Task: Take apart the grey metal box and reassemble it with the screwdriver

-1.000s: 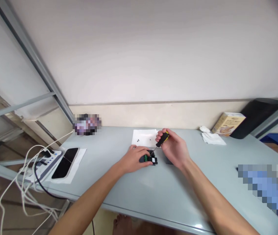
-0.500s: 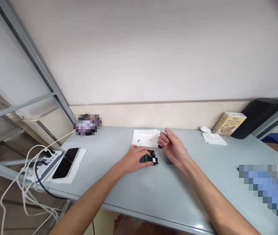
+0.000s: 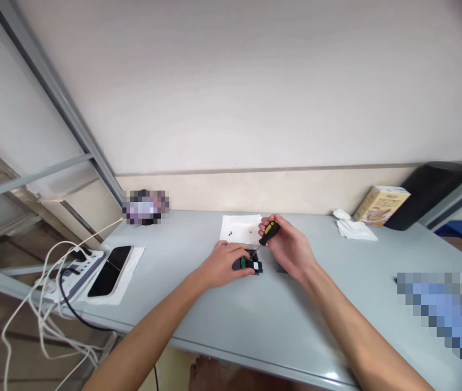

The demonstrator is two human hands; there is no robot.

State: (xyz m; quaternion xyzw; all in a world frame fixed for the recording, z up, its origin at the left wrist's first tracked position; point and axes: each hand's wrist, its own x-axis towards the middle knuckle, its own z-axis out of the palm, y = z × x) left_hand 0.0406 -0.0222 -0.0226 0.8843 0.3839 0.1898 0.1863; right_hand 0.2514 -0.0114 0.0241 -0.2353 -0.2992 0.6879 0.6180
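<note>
Under my left hand (image 3: pixel 225 264) is a small black device with a green circuit board (image 3: pixel 257 266), lying on the table; thumb and fingers grip it from its left side. My right hand (image 3: pixel 290 244) is closed around the black and yellow handle of a screwdriver (image 3: pixel 270 232). Its thin shaft slants down to the left, and the tip reaches into the device; the exact contact point is too small to see. Behind the device lies a white sheet of paper (image 3: pixel 239 228) with several tiny dark pieces on it. A dark flat part (image 3: pixel 282 268) is partly hidden beneath my right hand.
On the left are a phone (image 3: pixel 111 271) on white paper and a power strip (image 3: pixel 80 271) with tangled cables. A yellow box (image 3: pixel 382 206), crumpled tissue (image 3: pixel 355 228) and a black cylinder-like object (image 3: pixel 428 193) stand at the back right. A wall (image 3: pixel 231 193) borders the table behind.
My right fingers rolled around the screwdriver handle, mostly covering it half a second ago, and now the handle shows again. My left hand and the device stayed in place.
</note>
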